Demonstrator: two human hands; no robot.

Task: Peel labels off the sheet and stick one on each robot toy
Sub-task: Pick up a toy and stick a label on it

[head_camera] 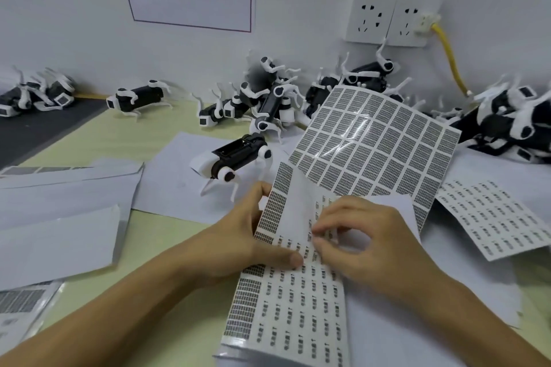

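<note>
- Left hand (238, 235) pinches label sheet (286, 301), lower centre; right hand (366, 244) fingertips pick a label.
- Nearest robot toy (235, 158) apparently unlabelled; piles behind left.

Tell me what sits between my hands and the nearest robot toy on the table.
In the head view, only white paper and the raised top of the label sheet lie between your hands, left and right, and the nearest robot toy.
</note>
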